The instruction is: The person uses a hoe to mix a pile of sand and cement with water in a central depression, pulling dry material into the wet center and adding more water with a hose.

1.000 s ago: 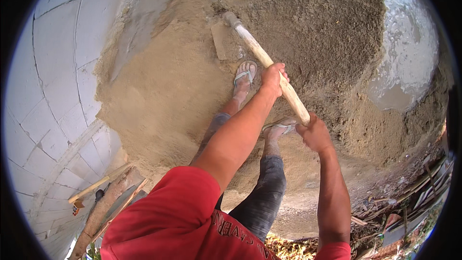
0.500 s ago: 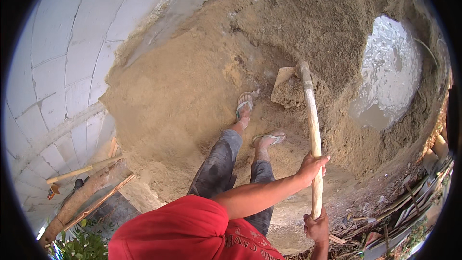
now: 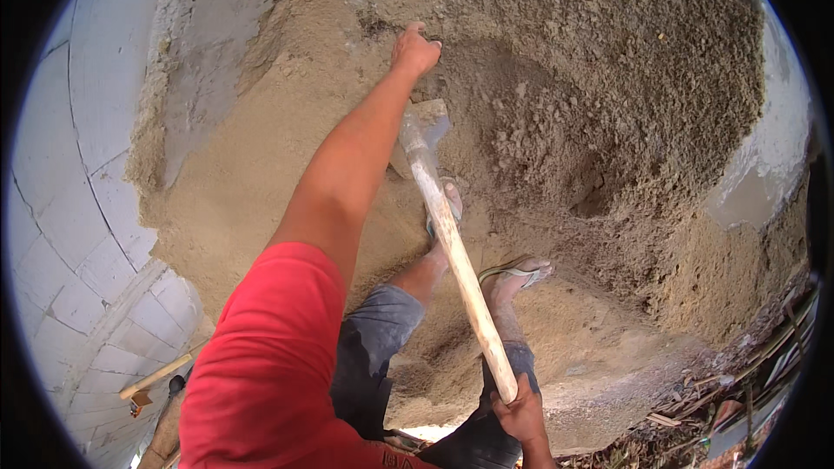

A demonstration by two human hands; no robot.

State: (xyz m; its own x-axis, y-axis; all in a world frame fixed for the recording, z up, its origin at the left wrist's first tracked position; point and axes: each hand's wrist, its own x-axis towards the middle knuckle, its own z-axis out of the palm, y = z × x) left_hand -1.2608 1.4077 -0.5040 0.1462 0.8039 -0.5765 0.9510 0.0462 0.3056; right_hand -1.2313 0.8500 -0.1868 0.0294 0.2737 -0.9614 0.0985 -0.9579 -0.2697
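Observation:
A hoe with a long pale wooden handle slants from my waist to the sand ahead of my feet. My right hand is wrapped round the handle's near end. The hoe's blade, greyish and crusted with sand, lies at the far end beside my left foot. Off the handle, my left hand is stretched far forward over the sand, just beyond the blade. Its fingers are curled, and their undersides are hidden, so what they hold, if anything, does not show.
Brown sand is heaped ahead and to the right. A wet grey puddle of mix lies at the far right. A grey block wall runs along the left. Wood scraps litter the lower right. My sandalled feet stand in the sand.
My left hand has let go of the handle and swung forward and left. The hoe's blade has come leftward, without the sand it carried. My right hand has shifted left.

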